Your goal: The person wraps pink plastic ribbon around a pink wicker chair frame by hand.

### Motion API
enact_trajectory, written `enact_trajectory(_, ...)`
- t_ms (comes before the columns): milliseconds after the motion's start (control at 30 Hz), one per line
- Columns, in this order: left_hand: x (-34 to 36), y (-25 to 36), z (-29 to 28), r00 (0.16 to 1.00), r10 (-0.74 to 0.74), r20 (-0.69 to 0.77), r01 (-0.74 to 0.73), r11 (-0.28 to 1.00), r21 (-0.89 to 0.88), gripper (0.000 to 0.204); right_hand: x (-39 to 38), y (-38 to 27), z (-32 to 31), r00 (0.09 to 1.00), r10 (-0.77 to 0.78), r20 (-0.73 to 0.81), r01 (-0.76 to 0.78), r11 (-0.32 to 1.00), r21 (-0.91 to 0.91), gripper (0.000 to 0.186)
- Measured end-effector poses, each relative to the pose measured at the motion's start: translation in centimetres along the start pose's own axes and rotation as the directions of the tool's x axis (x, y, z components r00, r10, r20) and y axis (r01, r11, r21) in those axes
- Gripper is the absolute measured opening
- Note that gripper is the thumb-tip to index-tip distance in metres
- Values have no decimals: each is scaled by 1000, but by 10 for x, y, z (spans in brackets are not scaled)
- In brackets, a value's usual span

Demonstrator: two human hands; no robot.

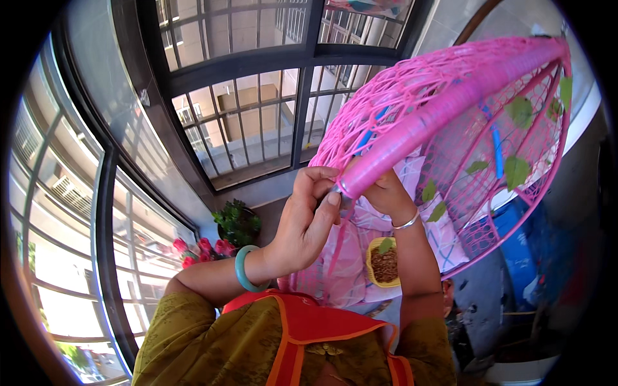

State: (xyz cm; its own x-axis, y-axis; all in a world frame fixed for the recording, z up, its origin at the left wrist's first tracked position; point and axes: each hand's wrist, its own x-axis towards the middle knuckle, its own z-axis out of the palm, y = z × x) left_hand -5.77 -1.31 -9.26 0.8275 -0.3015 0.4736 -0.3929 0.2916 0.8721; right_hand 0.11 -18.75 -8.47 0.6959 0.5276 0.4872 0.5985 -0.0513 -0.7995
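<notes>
A pink woven hanging chair [380,90] fills the right side, its thick rim tube [425,125] wound in shiny pink strip. My left hand [309,222], below a green bangle [243,269], is closed, thumb and fingers pinching the tube's lower end, where a silvery edge shows. Behind and under the same tube is my right hand [386,193], with a silver bracelet [407,220] at its wrist. It appears closed around the tube, though the tube hides most of its fingers. A narrow pink strip [337,248] hangs from the tube end between my hands.
Pink cushions [441,241] lie in the chair, near a yellow basket [375,276] of brown bits. Green leaves [516,171] and a blue strip [497,151] hang on the netting. Barred windows [248,122] stand ahead and left, with a potted plant [237,222] and red flowers [205,248] below.
</notes>
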Motion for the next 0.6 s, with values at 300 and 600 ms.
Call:
enact_trajectory(300,5,3,-4,986,-164,-21,142,907,-397,16,-1,-20,-3,997,-81,5,73,864,-498,9)
enact_trajectory(600,4,-12,-11,995,-102,-21,86,914,-397,16,-1,-24,-1,992,-24,-122,-55,797,-601,11)
